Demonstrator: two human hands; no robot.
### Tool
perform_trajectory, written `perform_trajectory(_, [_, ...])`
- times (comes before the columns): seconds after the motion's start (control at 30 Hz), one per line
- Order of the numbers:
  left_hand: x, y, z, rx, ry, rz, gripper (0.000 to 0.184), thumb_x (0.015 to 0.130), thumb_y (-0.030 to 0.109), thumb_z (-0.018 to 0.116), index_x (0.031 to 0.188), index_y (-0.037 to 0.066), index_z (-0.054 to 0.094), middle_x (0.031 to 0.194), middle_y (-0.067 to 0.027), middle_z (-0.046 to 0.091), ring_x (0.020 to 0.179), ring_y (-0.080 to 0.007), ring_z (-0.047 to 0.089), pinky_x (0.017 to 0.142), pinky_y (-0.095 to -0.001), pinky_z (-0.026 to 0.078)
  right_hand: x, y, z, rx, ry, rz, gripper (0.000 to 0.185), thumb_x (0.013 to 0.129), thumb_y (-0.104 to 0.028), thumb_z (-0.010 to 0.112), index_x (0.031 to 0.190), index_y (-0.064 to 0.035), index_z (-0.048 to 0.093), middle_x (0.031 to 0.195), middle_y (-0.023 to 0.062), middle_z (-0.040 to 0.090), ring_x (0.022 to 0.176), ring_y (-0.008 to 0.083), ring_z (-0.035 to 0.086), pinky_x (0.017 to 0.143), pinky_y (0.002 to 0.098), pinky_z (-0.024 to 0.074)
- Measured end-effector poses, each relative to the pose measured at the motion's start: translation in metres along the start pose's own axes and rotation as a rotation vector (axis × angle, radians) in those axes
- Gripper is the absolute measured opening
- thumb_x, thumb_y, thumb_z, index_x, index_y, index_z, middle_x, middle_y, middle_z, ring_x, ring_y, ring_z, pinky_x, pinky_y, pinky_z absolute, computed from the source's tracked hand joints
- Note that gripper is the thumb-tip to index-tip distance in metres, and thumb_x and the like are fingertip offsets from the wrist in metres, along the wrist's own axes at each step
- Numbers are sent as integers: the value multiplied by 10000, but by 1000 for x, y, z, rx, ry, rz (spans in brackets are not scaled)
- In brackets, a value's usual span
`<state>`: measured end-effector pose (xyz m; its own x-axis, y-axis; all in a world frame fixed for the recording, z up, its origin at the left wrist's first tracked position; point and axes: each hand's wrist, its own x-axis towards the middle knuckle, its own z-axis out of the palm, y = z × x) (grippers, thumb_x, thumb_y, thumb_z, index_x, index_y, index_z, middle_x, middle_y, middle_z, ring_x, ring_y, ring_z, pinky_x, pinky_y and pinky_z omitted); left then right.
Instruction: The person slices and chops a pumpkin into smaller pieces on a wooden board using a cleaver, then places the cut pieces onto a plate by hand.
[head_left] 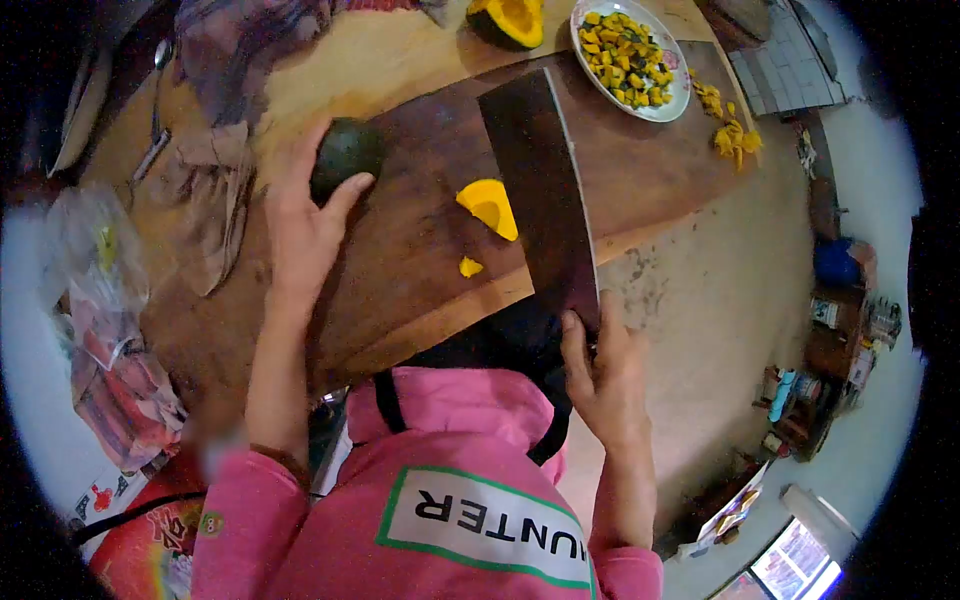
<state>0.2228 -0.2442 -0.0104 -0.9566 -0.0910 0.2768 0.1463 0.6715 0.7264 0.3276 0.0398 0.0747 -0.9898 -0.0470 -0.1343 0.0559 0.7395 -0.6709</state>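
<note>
My left hand (318, 205) is wrapped round a dark green pumpkin piece (346, 158) on the brown cutting board (420, 160). In my right hand (605, 365) is the handle end of a large dark cleaver (545, 180), whose broad blade reaches away from me over the board. Just left of the blade lies an orange pumpkin wedge (488, 208), with a small orange scrap (470, 267) nearer to me. The pumpkin piece in my left hand is apart from the blade.
A white plate (672, 108) of diced pumpkin stands at the board's far side, with orange pulp (735, 140) to its right. A cut pumpkin (508, 22) sits at the back. Cloths (205, 185) and a spoon (160, 75) lie at the left.
</note>
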Motion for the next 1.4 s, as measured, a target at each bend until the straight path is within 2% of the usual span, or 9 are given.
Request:
perform_trajectory(0.13, [-6,37,-10,309,208,367,530,794,21,732,1304,35,584,1219,-185,606,1098,-374,599,939,-426,494,-5,1,-10,81,73,75,113,951,-70,588,972,-30,485,662,201,596,580,416,610,495,454,433])
perform_trajectory(0.27, [-63,55,17,96,-457,501,425,768,8,641,1192,-7,617,1243,-189,590,1120,-349,592,933,-423,506,-14,18,-10,203,123,187,96,962,-92,579,979,-17,522,672,198,610,582,402,621,503,442,437])
perform_trajectory(0.57, [-61,66,55,301,-681,587,343,749,75,657,1080,11,594,1078,-173,577,965,-378,613,722,-453,546,-42,40,-24,224,193,289,155,957,-139,601,1012,0,558,681,222,610,581,373,631,512,435,444])
perform_trajectory(0.8, [36,119,81,-215,-327,550,103,799,27,690,898,27,664,884,-134,664,766,-306,641,693,-373,524,-74,69,-19,340,296,456,232,952,-205,620,1029,12,588,756,230,651,655,383,656,587,441,486])
perform_trajectory(1.03, [157,159,167,-303,-181,474,200,803,71,699,1001,46,699,936,-116,677,831,-220,653,715,-338,527,-88,71,-26,327,329,504,231,956,-220,620,1042,-6,627,691,180,638,562,243,624,534,381,469])
perform_trajectory(1.13, [149,136,158,-152,-317,564,230,803,94,705,1027,41,694,1009,-141,671,874,-287,656,760,-364,538,-96,77,-17,412,355,483,264,966,-228,616,1117,-11,615,677,130,633,543,196,593,519,364,462])
perform_trajectory(1.23, [120,101,126,35,-803,773,284,783,107,734,1053,35,685,1017,-149,656,919,-357,636,830,-417,529,-93,68,-20,532,331,584,284,977,-216,610,1176,-16,586,667,69,619,532,152,562,514,338,460])
perform_trajectory(1.27, [104,97,110,158,-960,702,325,762,105,752,1071,43,670,1031,-144,617,961,-377,611,882,-461,507,-98,82,-9,513,335,499,266,988,-196,596,1193,-29,566,673,30,608,541,130,558,509,314,457])
perform_trajectory(1.4, [62,75,78,168,-1064,706,410,728,81,760,1114,57,622,1092,-147,552,1051,-373,575,893,-464,494,-89,79,-11,542,240,523,239,968,-166,618,1163,-35,577,711,68,645,580,149,599,524,325,471])
